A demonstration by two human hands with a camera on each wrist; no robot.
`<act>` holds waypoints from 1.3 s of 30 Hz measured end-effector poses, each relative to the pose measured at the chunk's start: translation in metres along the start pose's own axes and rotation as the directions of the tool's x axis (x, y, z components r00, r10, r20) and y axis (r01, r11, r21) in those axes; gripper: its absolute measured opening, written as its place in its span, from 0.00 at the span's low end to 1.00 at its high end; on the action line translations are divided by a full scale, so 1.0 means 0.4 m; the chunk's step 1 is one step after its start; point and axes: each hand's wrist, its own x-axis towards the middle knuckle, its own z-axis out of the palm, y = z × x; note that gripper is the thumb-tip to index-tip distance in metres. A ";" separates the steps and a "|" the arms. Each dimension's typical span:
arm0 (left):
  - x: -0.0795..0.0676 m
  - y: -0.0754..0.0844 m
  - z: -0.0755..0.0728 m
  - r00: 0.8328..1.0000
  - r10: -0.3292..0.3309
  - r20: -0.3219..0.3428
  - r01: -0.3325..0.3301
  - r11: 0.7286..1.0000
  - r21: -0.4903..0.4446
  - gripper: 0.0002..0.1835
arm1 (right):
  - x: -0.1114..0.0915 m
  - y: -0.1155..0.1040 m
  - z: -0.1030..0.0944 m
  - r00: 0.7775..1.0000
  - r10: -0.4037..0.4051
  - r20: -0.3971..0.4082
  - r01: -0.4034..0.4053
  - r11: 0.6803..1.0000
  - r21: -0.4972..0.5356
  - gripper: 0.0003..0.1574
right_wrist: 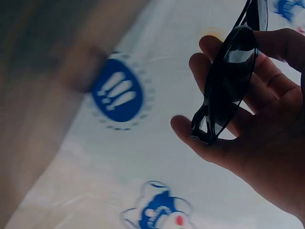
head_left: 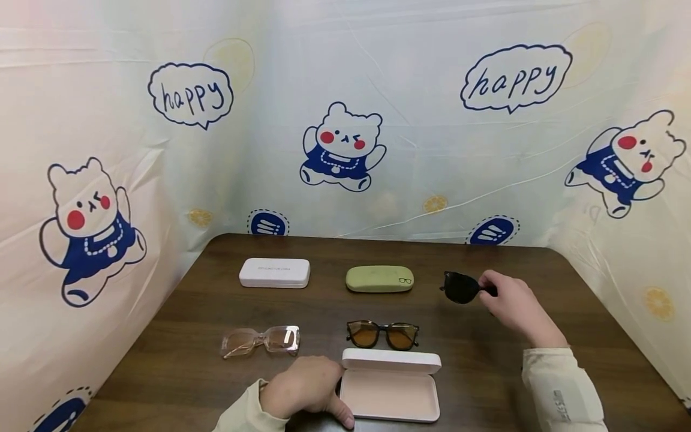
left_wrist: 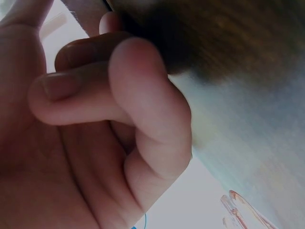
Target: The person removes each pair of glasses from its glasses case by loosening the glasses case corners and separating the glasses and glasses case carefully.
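My right hand pinches a pair of black sunglasses at the back right of the table, covering one lens in the head view. The right wrist view has the thumb on one side of the dark frame and the fingers behind it. At the front, a white glasses case lies with its lid raised and its pale pink inside bare. My left hand grips its left end, thumb at the near corner. Curled fingers fill the left wrist view.
Brown-lensed sunglasses lie just behind the open case. Clear-framed glasses are to their left. Farther back sit a closed white case and a green case. A printed curtain surrounds the wooden table.
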 end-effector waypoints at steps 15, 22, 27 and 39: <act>0.000 0.000 0.006 0.999 -0.017 0.038 0.018 1.000 -0.026 0.31 | 0.088 0.138 0.055 0.984 0.107 0.142 -0.090 0.989 -0.119 0.09; 0.004 0.004 0.004 0.999 -0.012 0.043 0.012 1.000 -0.017 0.31 | 0.097 0.158 0.049 0.981 0.102 0.166 -0.086 0.991 -0.101 0.07; 0.007 0.003 0.004 1.000 -0.006 0.028 0.007 1.000 -0.020 0.30 | 0.089 0.163 0.042 0.976 0.009 0.217 0.002 0.999 -0.048 0.02; 0.015 -0.004 0.003 1.000 -0.001 0.027 0.002 0.999 -0.035 0.30 | 0.049 0.128 0.022 0.861 -0.015 0.509 -0.057 0.990 0.126 0.12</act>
